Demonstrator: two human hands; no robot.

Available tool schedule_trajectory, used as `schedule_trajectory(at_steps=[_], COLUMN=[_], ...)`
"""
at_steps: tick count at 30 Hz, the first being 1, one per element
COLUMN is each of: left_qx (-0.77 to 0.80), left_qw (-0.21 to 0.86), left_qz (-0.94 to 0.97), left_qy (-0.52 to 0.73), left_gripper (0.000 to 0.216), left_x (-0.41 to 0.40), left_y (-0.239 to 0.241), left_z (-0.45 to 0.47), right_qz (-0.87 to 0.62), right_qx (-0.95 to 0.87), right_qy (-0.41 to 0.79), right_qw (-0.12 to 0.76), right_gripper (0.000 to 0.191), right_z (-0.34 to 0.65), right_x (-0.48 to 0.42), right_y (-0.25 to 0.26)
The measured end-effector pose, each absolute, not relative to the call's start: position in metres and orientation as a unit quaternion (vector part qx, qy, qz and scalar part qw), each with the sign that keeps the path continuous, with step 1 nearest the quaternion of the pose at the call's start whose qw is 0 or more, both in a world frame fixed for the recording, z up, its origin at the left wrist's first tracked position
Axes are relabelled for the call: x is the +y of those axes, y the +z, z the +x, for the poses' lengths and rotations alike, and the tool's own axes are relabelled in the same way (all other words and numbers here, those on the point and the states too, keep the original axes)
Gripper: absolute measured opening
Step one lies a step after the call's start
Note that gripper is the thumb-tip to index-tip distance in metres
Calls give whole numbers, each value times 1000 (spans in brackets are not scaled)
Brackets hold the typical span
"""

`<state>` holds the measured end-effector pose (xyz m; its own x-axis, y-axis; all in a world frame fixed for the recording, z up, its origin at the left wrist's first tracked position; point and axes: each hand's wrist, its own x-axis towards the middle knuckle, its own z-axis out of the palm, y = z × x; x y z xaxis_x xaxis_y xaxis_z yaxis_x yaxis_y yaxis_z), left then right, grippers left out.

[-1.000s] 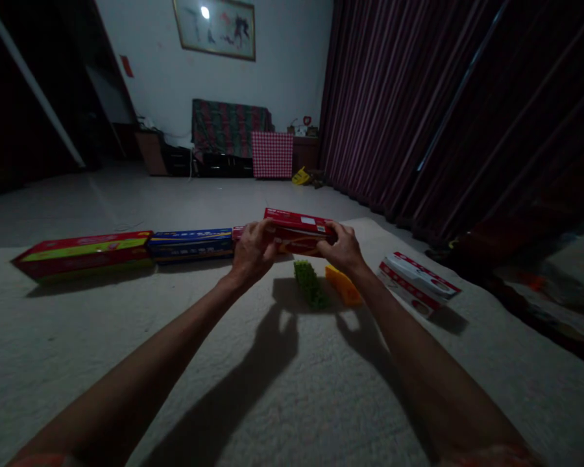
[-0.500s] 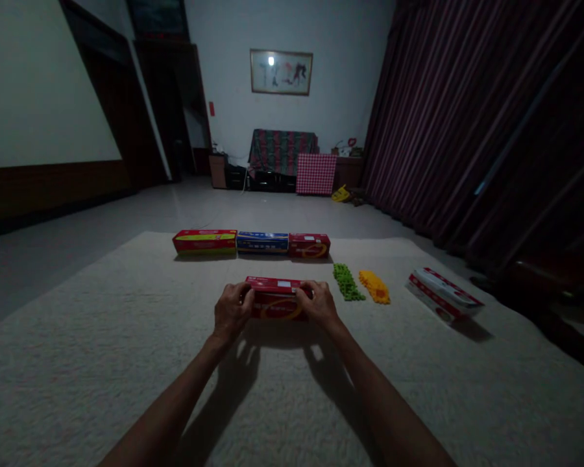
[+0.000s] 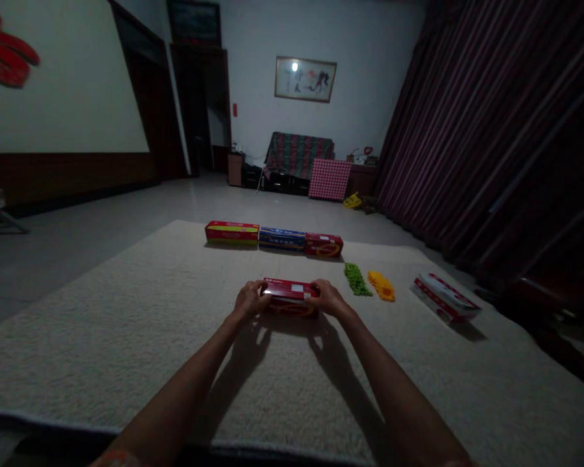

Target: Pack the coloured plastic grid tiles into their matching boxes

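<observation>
Between my two hands is a dark red cardboard box [image 3: 291, 299] with a white label on its top face. My left hand [image 3: 251, 299] grips its left end, thumb on the near side. At the right end, my right hand [image 3: 327, 298] holds it the same way. The box is at or just above the cream rug [image 3: 175, 324]; I cannot tell if it touches. Beyond it, three boxes lie end to end in a row: a red and yellow box [image 3: 232, 233], a blue box [image 3: 282, 239] and another dark red box [image 3: 324, 245].
Right of the held box lie a green bumpy strip [image 3: 357, 279] and a yellow-orange one [image 3: 381, 286]. Farther right, a white and red box [image 3: 445, 298] sits at an angle. A purple curtain [image 3: 448, 117] hangs along the right; a draped seat [image 3: 299, 155] stands by the far wall.
The view has turned left and tilted, so the scene shifts rightward and the rug's near edge shows. Both hands keep hold of the red box, whose top now tips slightly toward me.
</observation>
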<state>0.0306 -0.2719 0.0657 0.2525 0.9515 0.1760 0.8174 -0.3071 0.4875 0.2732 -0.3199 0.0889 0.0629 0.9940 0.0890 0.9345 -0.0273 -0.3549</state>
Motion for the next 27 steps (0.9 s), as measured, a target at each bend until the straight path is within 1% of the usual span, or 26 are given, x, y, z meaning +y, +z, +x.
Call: schedule_trajectory(at_steps=[4, 11, 14, 17, 21, 27], left_qx=[534, 494, 471, 452, 427, 394], left_qw=[141, 124, 146, 154, 124, 66], left_qz=[818, 860, 869, 874, 889, 906], left_qy=[161, 31, -37, -87, -112, -143], left_gripper=[29, 28, 24, 28, 36, 27], left_x=[-259, -244, -238, -232, -225, -219], left_y=[85, 118, 127, 134, 136, 121], left_z=[31, 49, 54, 57, 64, 76], right_qz=[-704, -680, -667, -660, -656, -666], right_qx=[-700, -730, -742, -748, -751, -742], right_qy=[63, 57, 65, 68, 67, 61], right_qw=[98, 31, 22, 17, 28, 47], right_gripper=[25, 22, 24, 25, 25, 27], right_z=[261, 243, 246, 248, 249, 246], right_x=[-316, -308, -307, -308, -309, -307], right_y=[103, 114, 116, 117, 117, 111])
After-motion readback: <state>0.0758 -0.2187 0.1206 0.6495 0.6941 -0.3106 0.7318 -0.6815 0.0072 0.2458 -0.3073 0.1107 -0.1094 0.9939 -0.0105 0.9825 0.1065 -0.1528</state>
